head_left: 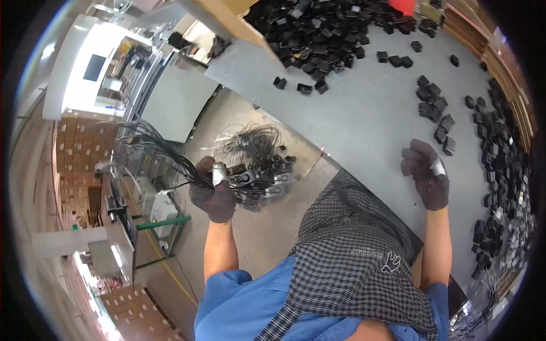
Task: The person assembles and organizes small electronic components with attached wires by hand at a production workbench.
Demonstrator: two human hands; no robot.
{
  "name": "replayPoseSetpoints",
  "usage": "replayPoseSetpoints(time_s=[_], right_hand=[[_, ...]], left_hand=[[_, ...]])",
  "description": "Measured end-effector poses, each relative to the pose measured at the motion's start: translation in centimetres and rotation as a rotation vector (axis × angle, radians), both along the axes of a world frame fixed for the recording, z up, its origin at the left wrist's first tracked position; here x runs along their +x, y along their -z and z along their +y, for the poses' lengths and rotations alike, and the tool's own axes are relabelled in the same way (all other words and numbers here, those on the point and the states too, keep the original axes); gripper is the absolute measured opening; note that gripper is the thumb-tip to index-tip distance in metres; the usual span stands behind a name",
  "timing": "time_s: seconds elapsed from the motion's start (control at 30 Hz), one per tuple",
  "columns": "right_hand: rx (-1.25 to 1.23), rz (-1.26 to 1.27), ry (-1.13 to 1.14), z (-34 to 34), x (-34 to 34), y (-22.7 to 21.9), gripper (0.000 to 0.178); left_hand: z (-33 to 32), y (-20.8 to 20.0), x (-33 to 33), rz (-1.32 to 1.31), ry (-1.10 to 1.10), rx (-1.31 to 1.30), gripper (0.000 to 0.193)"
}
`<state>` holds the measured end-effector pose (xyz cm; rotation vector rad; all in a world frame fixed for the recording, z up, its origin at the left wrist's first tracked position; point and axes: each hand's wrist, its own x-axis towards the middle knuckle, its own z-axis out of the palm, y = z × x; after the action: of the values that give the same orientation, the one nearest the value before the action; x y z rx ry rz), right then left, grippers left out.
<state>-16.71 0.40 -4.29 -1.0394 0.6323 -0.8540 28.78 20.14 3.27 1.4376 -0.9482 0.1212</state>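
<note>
My left hand (214, 193), in a dark knit glove with silver tape on the thumb, is closed around a bundle of black cables (168, 150). The loose ends fan out to the left. Dark blocky pieces with light metal-looking parts (259, 186) show just right of that hand; whether they belong to the held cables I cannot tell. My right hand (426, 175), gloved likewise, is over the grey table (352, 113) near its front edge, fingers apart and slightly bent, with nothing visible in it. Several small black blocks (445, 136) lie just beyond it.
A large heap of black blocks (318, 34) covers the far side of the table, beside a cardboard panel (250, 28). More blocks (500, 159) line the right side. Below the table edge lies a tangle of thin dark cables (256, 145). A green-framed stand (162, 223) is at left.
</note>
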Motion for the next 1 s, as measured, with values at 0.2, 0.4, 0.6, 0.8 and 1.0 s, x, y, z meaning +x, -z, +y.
replayPoseSetpoints(time_s=[0.2,0.4,0.6,0.8,1.0], right_hand=[[0.328,-0.285,0.076,0.1,-0.7,6.5,0.073],[0.343,-0.186,0.242,0.8,-0.6,7.2,0.069],[0.295,-0.09,0.357,2.0,1.1,6.6,0.067],[0.38,-0.187,0.333,1.0,-0.1,8.4,0.064],[0.279,0.047,0.499,1.2,1.8,4.8,0.054]], left_hand=[[7.0,12.4,11.1,-0.085,-0.404,0.706,0.029],[10.5,24.2,19.1,-0.266,-0.284,1.201,0.029],[5.2,28.1,26.5,0.069,-0.262,1.428,0.095],[-2.1,29.2,18.9,0.138,-0.153,1.056,0.101],[-0.1,35.8,0.9,-0.098,0.416,1.467,0.064]])
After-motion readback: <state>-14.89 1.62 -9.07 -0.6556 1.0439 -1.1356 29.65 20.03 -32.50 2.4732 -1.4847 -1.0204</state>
